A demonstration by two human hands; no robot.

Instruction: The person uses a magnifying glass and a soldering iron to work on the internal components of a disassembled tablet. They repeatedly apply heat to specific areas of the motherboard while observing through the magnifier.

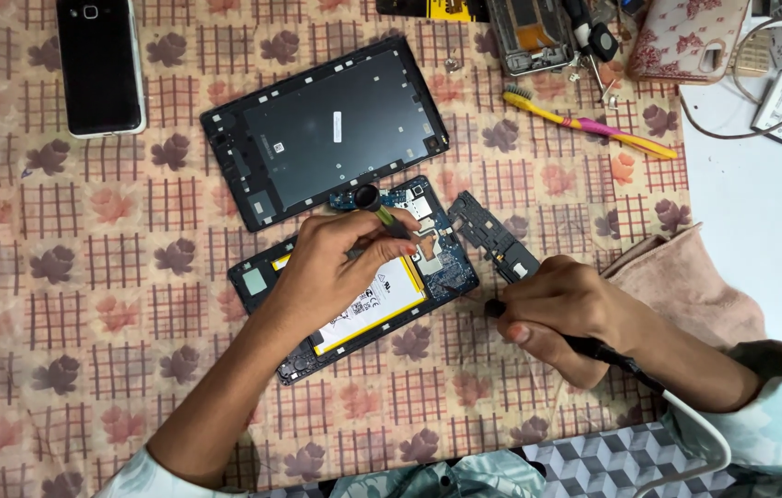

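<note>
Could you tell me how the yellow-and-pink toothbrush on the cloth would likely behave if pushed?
The yellow-and-pink plastic toothbrush looks thin and light, so it would probably slide easily. It lies flat on the patterned cloth, whose weave may slow it. Its rounded handle might roll slightly.

Dark phone screen (99, 63) lay at the upper left, a black upright rectangle in a pale rim, unlit. Tablet display panel (331, 129) lay face down in the upper middle, a dark grey back with a small white label strip (336, 126) near its centre. White battery label (374, 297) with black print and a yellow edge sat in the opened tablet below, partly under the left hand (331, 267).
</note>
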